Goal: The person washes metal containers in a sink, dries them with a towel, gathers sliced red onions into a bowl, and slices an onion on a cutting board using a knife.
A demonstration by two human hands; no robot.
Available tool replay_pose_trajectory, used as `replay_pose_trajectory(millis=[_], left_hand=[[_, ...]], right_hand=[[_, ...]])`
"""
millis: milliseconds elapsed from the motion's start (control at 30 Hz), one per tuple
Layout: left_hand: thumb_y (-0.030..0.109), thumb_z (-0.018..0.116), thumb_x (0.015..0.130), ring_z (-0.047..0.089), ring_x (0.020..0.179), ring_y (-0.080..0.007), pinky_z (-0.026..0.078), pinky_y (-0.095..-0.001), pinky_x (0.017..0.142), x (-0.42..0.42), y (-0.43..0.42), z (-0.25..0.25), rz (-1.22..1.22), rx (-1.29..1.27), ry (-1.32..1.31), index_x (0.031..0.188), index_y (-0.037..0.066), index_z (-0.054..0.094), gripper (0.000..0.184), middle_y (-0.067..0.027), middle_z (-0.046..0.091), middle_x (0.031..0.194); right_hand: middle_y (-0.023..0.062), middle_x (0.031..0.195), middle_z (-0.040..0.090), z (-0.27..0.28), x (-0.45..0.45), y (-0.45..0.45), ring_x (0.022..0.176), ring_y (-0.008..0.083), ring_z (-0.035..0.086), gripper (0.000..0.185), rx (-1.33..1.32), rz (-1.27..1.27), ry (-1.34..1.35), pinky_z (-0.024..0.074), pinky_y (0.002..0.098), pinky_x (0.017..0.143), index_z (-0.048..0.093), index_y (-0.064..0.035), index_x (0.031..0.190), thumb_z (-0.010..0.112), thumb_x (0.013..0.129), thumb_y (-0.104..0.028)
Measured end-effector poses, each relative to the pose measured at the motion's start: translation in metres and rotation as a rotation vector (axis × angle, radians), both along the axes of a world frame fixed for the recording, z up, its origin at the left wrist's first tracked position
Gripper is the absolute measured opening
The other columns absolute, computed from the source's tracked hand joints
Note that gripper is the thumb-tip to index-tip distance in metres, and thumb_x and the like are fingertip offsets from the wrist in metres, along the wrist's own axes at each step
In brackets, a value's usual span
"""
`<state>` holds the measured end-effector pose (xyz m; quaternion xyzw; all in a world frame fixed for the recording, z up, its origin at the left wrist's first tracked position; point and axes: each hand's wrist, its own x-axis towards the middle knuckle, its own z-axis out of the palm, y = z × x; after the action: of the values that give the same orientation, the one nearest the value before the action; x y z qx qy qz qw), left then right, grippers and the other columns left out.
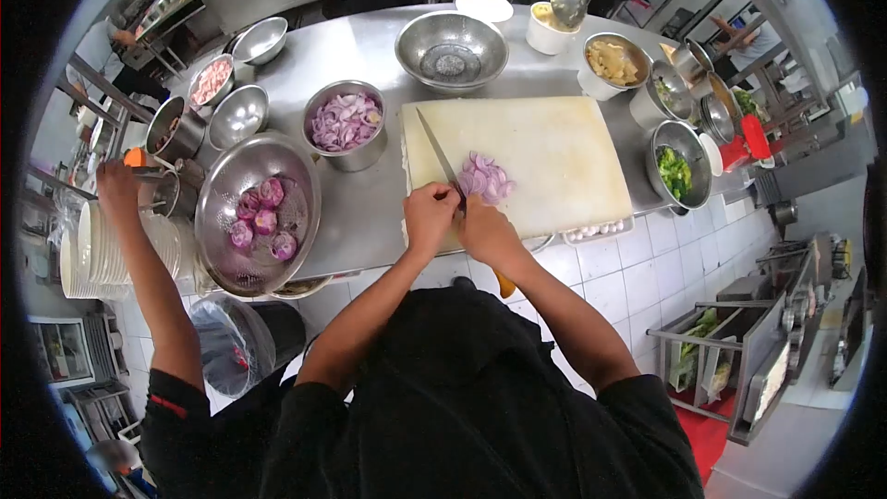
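A knife (437,145) slants over the white cutting board (545,148), its blade pointing away and to the left. My right hand (488,233) is closed around it at the near edge of the board; the handle is mostly hidden. Close beside the blade's near end, my left hand (431,219) has its fingers pinched together, and what they hold, if anything, is hidden. Sliced red onion (486,177) lies in a small pile on the board, just beyond my right hand and right of the blade.
Left of the board stand a pot of sliced onion (346,122) and a colander (211,222) with several peeled onions. An empty metal bowl (453,51) sits behind the board; a broccoli bowl (679,162) is at right. A co-worker's arm (162,286) reaches in at left; another person's hand holds a ladle (565,2).
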<state>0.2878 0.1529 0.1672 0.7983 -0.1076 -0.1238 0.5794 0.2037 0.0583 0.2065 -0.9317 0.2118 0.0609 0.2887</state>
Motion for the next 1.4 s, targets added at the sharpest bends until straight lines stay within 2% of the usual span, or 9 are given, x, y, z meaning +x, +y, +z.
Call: replay_pose_trajectory(millis=[267,367,467,667,800,967,1100,1233,1400], left_hand=[[0.017,0.070,0.076,0.067,0.063,-0.0152,0.052,-0.0307,0.062,-0.001,-0.005,-0.009,0.026,0.053,-0.080,0.085,-0.002,0.073,0.021,-0.0112,0.071,0.070],[0.019,0.070,0.076,0.070,0.069,-0.0292,0.055,-0.0369,0.070,-0.004,-0.008,-0.006,0.025,0.107,-0.109,0.082,0.003,0.074,0.018,-0.0143,0.071,0.074],[0.021,0.072,0.076,0.070,0.073,-0.0242,0.054,-0.0346,0.070,-0.004,-0.013,0.008,-0.052,0.310,-0.161,0.085,0.003,0.074,0.020,-0.0137,0.072,0.081],[0.020,0.075,0.078,0.068,0.070,-0.0283,0.054,-0.0377,0.067,-0.008,0.016,0.013,-0.088,0.127,-0.277,0.086,0.003,0.073,0.019,-0.0146,0.070,0.084],[0.016,0.078,0.075,0.067,0.068,-0.0257,0.053,-0.0349,0.063,-0.002,0.083,0.055,0.038,0.047,-0.313,0.088,0.002,0.072,0.020,-0.0140,0.068,0.087],[0.020,0.082,0.070,0.068,0.079,-0.0290,0.054,-0.0373,0.073,0.044,0.206,0.062,0.329,0.428,-0.466,0.094,0.003,0.072,0.032,-0.0143,0.069,0.090],[0.031,0.084,0.063,0.066,0.095,-0.0363,0.051,-0.0433,0.086,0.060,0.266,0.015,0.294,0.783,-0.353,0.100,0.003,0.070,0.049,-0.0170,0.069,0.094],[0.030,0.082,0.062,0.066,0.097,-0.0368,0.051,-0.0432,0.086,0.071,0.262,0.022,0.193,0.792,-0.141,0.104,0.004,0.069,0.051,-0.0200,0.069,0.100],[0.029,0.080,0.064,0.067,0.090,-0.0367,0.052,-0.0459,0.079,0.071,0.250,0.047,0.304,0.713,-0.259,0.104,0.005,0.063,0.049,-0.0187,0.069,0.096]], right_hand=[[0.0313,0.088,0.065,-0.008,0.005,-0.008,0.084,0.0510,0.063,0.029,0.052,0.012,-0.048,0.0487,0.0570,0.076,0.049,0.0037,0.104,0.052,0.091,-0.021],[0.0303,0.096,0.066,0.011,0.004,-0.009,0.092,0.0483,0.064,0.027,-0.010,0.010,0.057,0.0495,0.0558,0.081,0.051,0.0012,0.107,0.052,0.090,-0.020],[0.0298,0.093,0.066,0.020,0.003,-0.032,0.090,0.0485,0.064,0.030,-0.083,0.078,0.096,0.0500,0.0563,0.081,0.052,-0.0002,0.112,0.051,0.090,-0.020],[0.0279,0.080,0.066,0.017,-0.009,-0.043,0.076,0.0471,0.064,0.029,-0.135,0.136,-0.090,0.0513,0.0546,0.071,0.052,0.0008,0.112,0.049,0.092,-0.021],[0.0253,0.071,0.064,0.028,-0.012,-0.015,0.061,0.0407,0.064,0.026,0.266,0.049,0.040,0.0511,0.0498,0.061,0.051,0.0013,0.109,0.049,0.094,-0.020],[0.0157,0.064,0.059,-0.002,-0.022,-0.014,0.043,0.0255,0.057,0.022,0.393,0.028,-0.005,0.0470,0.0381,0.044,0.048,0.0016,0.098,0.049,0.095,-0.020],[0.0274,0.071,0.063,-0.019,-0.031,-0.047,0.065,0.0450,0.064,0.024,0.198,0.050,-0.082,0.0500,0.0523,0.061,0.052,-0.0005,0.110,0.050,0.094,-0.018],[0.0289,0.074,0.063,-0.007,-0.034,-0.050,0.073,0.0494,0.062,0.023,0.005,0.072,-0.121,0.0481,0.0573,0.066,0.052,-0.0009,0.107,0.051,0.092,-0.018],[0.0287,0.074,0.063,0.003,-0.037,-0.041,0.073,0.0498,0.062,0.019,-0.004,0.022,-0.166,0.0475,0.0586,0.068,0.051,-0.0014,0.101,0.053,0.091,-0.017]])
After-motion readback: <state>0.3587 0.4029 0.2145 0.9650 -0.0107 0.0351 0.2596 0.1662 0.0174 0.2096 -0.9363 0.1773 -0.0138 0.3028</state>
